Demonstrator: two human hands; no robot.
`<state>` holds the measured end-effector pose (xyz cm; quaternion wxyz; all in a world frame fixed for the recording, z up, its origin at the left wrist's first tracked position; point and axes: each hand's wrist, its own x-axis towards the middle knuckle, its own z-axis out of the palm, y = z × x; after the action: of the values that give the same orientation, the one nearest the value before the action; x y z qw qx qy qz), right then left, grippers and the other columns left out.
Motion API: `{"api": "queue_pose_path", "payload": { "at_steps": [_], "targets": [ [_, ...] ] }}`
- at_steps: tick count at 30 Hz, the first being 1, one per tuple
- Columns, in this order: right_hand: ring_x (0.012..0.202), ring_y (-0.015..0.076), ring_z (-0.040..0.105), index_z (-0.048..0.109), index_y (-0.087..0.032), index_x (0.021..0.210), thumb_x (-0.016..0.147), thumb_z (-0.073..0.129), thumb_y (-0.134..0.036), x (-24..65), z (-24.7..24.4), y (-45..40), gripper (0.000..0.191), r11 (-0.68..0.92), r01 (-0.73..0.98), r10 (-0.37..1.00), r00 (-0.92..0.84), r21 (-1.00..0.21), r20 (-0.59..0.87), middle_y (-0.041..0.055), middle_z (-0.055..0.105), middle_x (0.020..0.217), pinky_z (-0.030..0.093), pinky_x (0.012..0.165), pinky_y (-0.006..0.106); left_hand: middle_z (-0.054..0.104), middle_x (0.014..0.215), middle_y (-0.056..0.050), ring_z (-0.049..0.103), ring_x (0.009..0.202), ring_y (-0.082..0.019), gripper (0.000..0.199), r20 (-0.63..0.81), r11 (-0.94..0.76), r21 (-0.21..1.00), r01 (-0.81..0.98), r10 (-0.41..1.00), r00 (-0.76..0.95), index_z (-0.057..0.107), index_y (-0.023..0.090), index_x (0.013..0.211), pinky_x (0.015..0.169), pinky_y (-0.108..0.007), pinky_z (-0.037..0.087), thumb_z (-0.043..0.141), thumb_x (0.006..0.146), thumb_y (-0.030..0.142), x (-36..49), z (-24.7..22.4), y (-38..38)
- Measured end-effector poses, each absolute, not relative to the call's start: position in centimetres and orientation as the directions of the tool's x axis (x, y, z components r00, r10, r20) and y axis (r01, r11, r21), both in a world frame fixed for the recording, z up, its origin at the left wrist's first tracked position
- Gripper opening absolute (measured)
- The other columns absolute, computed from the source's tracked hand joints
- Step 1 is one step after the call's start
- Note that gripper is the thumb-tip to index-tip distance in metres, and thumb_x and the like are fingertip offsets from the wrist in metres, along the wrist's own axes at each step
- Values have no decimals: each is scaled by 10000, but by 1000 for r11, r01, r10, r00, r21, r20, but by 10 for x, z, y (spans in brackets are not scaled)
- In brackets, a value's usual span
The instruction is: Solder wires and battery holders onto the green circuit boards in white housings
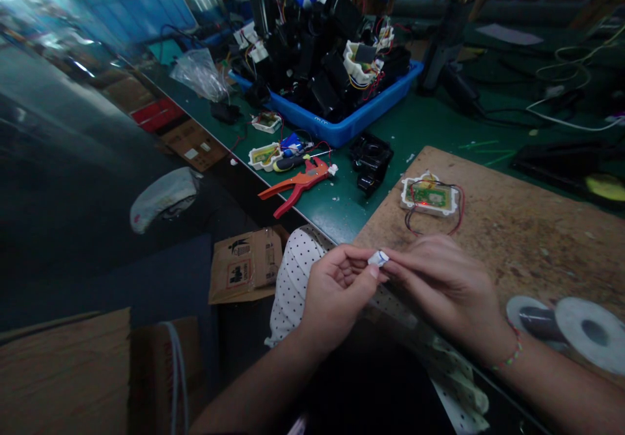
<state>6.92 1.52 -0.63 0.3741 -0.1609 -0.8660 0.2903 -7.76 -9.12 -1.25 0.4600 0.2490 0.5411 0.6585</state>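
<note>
A small white piece (378, 259) with a thin blue line on it is pinched between the thumb and fingers of my left hand (336, 292). Its exact kind is too small to make out. My right hand (449, 285) is closed too, its thumb and fingertips meeting the right end of that piece. Both hands are above my lap at the bench edge. Just beyond my right hand, a white case with a green circuit board (430, 195) lies on the wooden board, a red light lit on it and red and black wires looped around it.
Orange-handled cutters (303, 184), a screwdriver (289, 163) and another white circuit case (265, 156) lie near the bench edge. A blue tray (336, 132) heaped with black housings stands behind. On the wooden board (527, 233), a wire spool (590, 334) sits at right.
</note>
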Motion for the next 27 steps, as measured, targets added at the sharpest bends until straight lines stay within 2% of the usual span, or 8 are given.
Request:
{"api": "queue_pose_path", "payload": {
  "at_steps": [5,9,14,19,23,27],
  "targets": [
    [735,132,676,777,-237,1088,867,752,-110,69,-4,15,257,772,72,517,-649,-632,558,12,752,828,499,739,331,792,882,-55,749,756,-130,169,-167,1,931,-365,891,-422,722,146,957,727,-222,615,766,839,259,-78,-11,-90],
    [747,142,680,768,-278,1139,884,723,-105,68,-2,13,311,782,54,503,-644,-621,577,10,749,828,507,734,335,778,826,-40,721,708,-107,130,-179,31,952,-304,863,-473,704,143,905,678,-189,586,776,827,217,-74,-8,-89],
    [772,154,680,767,-241,1129,887,718,-104,70,-3,13,283,791,59,485,-668,-610,564,37,753,851,502,756,356,773,781,-19,707,665,-93,114,-119,18,980,-200,855,-505,706,149,896,626,-161,564,759,794,151,-72,-7,-88],
    [776,146,672,757,-242,1155,890,720,-106,71,-5,14,301,792,71,493,-659,-606,568,28,750,848,497,767,355,794,815,-35,747,698,-122,148,-99,33,990,-135,850,-517,709,145,927,643,-186,594,753,786,135,-71,-7,-88],
    [780,148,687,753,-284,1184,895,719,-116,72,-4,15,336,791,70,497,-653,-608,572,13,766,858,509,784,361,801,857,-53,770,756,-140,133,-103,18,984,-179,870,-482,718,145,968,706,-218,623,728,839,176,-73,-6,-89],
    [809,150,712,743,-315,1218,890,722,-118,72,-2,16,383,810,58,472,-654,-583,591,0,784,878,526,796,348,787,831,-45,757,741,-120,104,-122,-12,963,-271,874,-470,720,146,919,718,-208,624,733,870,236,-74,-6,-88]
  ]
}}
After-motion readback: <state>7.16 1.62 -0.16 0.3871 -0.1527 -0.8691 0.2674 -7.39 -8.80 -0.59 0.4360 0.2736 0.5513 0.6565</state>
